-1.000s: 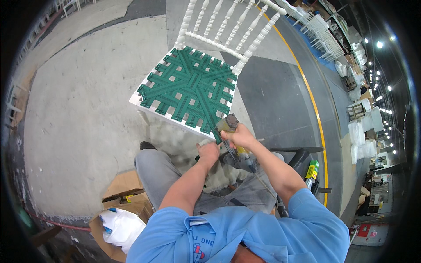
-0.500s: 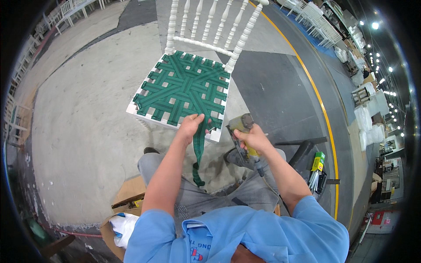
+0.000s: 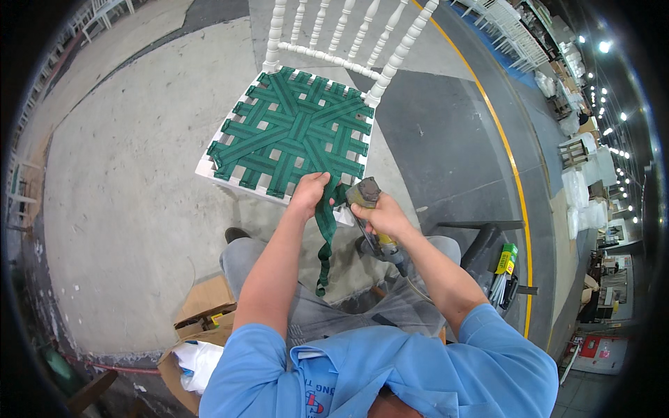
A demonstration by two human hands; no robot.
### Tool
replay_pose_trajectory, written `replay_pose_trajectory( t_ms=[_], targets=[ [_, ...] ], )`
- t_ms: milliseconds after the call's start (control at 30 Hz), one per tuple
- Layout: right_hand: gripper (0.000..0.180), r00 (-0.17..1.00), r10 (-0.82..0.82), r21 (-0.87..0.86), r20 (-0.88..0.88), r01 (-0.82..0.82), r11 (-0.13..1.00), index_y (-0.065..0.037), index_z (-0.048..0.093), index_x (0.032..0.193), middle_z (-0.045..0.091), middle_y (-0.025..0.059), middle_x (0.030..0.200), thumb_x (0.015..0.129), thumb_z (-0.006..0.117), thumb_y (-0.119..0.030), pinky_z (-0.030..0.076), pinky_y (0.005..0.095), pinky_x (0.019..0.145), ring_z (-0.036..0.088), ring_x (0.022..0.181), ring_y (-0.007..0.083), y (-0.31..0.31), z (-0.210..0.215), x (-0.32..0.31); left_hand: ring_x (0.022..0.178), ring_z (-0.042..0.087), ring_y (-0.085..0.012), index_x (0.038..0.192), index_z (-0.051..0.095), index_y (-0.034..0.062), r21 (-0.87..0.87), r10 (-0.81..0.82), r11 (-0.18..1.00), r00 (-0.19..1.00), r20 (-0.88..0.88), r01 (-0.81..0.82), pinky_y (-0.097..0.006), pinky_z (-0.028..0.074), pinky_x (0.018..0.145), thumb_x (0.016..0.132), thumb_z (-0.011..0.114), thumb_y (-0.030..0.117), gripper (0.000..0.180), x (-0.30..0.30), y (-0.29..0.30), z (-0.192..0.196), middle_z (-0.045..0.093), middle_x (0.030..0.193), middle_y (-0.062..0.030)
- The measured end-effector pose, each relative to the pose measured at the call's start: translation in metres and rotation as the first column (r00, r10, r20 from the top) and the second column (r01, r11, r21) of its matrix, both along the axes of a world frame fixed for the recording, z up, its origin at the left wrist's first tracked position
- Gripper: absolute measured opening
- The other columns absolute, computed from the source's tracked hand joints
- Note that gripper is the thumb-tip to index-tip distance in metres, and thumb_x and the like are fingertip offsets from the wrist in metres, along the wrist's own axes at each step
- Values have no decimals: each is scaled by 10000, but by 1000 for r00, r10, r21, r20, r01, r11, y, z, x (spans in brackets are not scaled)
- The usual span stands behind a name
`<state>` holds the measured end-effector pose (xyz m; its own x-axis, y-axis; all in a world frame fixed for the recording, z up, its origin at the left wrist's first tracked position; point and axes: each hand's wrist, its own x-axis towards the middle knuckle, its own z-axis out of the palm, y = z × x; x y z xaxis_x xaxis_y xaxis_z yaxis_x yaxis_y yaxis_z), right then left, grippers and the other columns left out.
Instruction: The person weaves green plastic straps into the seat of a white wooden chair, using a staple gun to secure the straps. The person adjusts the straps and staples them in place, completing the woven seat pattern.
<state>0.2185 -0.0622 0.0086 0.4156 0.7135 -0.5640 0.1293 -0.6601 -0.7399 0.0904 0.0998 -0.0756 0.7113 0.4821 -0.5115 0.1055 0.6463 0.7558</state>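
A white chair [image 3: 333, 59] with turned spindles stands before me, its seat woven with green webbing [image 3: 298, 129]. At the seat's near edge my left hand [image 3: 311, 193] pinches a loose green webbing strap [image 3: 325, 233], whose twisted tail hangs down between my knees. My right hand [image 3: 380, 214] is wrapped around a yellow-and-black pneumatic staple gun [image 3: 366, 193]. The gun's head is at the near right corner of the seat, close to the strap. A hose runs from its handle toward my lap. Whether its nose touches the frame is hidden.
Beside my right knee, a dark stand [image 3: 481, 251] holds a green-and-yellow box [image 3: 507, 258] and metal staple strips [image 3: 497, 288]. Cardboard boxes [image 3: 205, 299] sit to my left, one holding white plastic. A yellow floor line [image 3: 512, 157] runs along the right; more white chairs [image 3: 512, 42] stand beyond.
My right hand has brought the staple gun left, up to the seat's near right corner. My left hand has shifted slightly up and right with the strap, whose tail has swung right.
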Motion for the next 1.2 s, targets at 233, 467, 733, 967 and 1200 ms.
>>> replay_pose_trajectory(
  t_ms=[233,467,733,967,1200],
  targets=[
    [356,999,39,-12,-27,-39,999,2,656,1101,656,35,749,903,782,-265,451,294,445,562,496,116,3,12,-9,812,653,-152,1188,665,-4,-77,-4,997,999,43,7,-299,516,600,1070,513,244,314,-8,5,-3,737,1093,-85],
    [319,998,35,-11,-59,-36,999,-8,650,1112,658,29,768,920,764,-236,461,281,460,571,510,113,8,16,-19,858,653,-161,1211,646,13,-114,3,993,999,47,2,-290,507,615,1062,528,232,290,-10,10,4,739,1116,-85],
    [328,998,-7,23,-64,8,1000,-13,662,1124,678,29,819,932,752,-263,481,267,480,582,536,100,-12,37,-4,795,663,-195,1198,642,-10,-168,34,986,988,147,-8,-346,554,605,1052,551,208,278,-18,8,3,723,1084,-108],
    [338,902,-426,248,75,397,884,12,658,1122,672,46,874,961,733,-275,515,285,534,612,617,117,-168,123,75,879,610,-121,1228,675,16,327,-366,856,917,-160,400,-330,545,702,985,610,261,351,-21,-33,28,689,1018,-23],
    [417,466,-885,197,-9,868,455,-63,609,1200,630,55,976,949,740,-368,527,332,565,610,664,157,-374,127,123,1011,661,-436,1244,610,-35,765,-153,436,877,-456,474,-463,507,881,946,639,274,429,-29,-69,3,691,1086,-271]
  ],
)
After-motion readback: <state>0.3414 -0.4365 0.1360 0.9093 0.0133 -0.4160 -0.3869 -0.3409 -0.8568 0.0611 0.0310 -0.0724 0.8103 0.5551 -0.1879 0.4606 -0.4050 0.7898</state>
